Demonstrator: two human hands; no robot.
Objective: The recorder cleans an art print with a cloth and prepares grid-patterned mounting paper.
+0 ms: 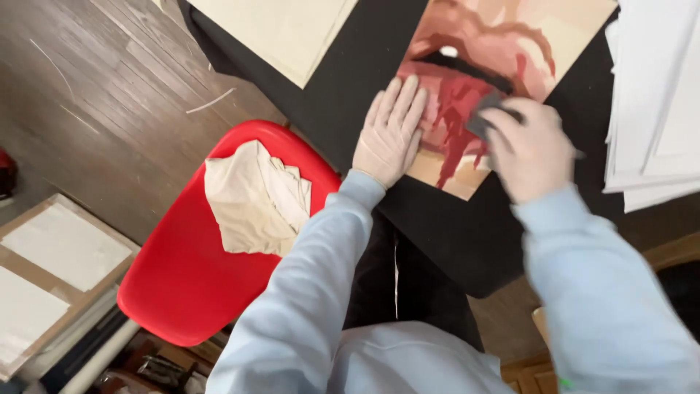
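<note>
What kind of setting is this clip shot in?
Probably an art studio or home painting space: a painted panel lies on a black table, blank boards rest nearby, and a paint rag sits on a red chair.
</note>
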